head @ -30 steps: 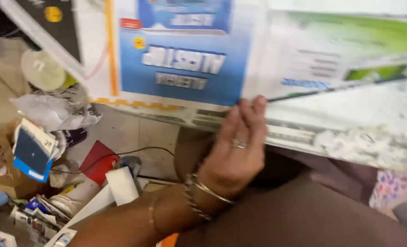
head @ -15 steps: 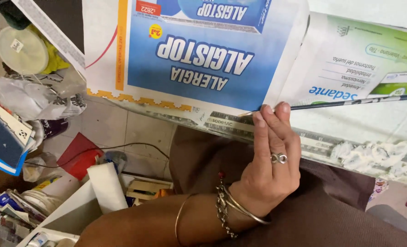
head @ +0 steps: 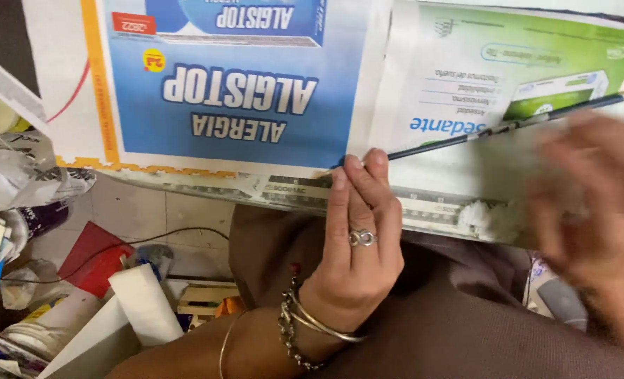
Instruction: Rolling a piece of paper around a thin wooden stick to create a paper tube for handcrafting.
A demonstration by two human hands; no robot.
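Head view: left hand is lying flat, fingers together and straight, palm down, not clamped on anything. Its fingertips are pressing at the near edge of the papers covering the desk, right at the near-left end of a thin dark stick. The stick is running across the sheets, slanting up toward the far right. It is touching those fingertips, as far as one can tell.

Right hand is sitting over the right part of the desk, too blurred to read. Can't tell if it's spread or closed, or if it's touching the stick.

The blue poster is lying on the left w/ a green-and-white leaflet just beside it on the right. A tuft of white fluff is sitting at the desk's near edge.

A ring and bracelets are showing on the left hand and wrist. Near left, down on the tiled floor: red sheet, white roll, black cable.

Judging by this, the step in hand is pinning the stick's end and the paper edge. The next move calls for steady left-hand pressure so neither is slipping.
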